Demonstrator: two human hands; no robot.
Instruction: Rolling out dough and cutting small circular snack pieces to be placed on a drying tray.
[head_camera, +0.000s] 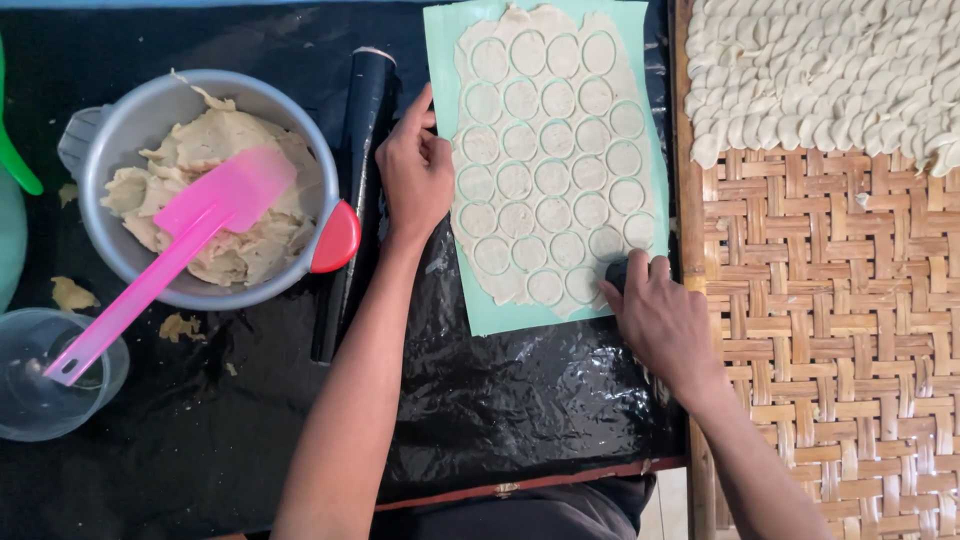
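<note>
A thin sheet of pale dough (552, 150) lies on a light green mat (440, 60), marked all over with several cut circles. My left hand (413, 170) rests with curled fingers on the mat's left edge, touching the dough's side. My right hand (660, 315) sits at the sheet's lower right corner, gripping a small dark round cutter (616, 272) pressed into the dough.
A black rolling pin (355, 190) lies left of the mat. A grey bowl (125, 125) of dough holds a pink spatula (175, 250). A clear cup (40, 405) stands at lower left. A woven tray (830, 330) at right carries several shaped dough pieces (820, 70).
</note>
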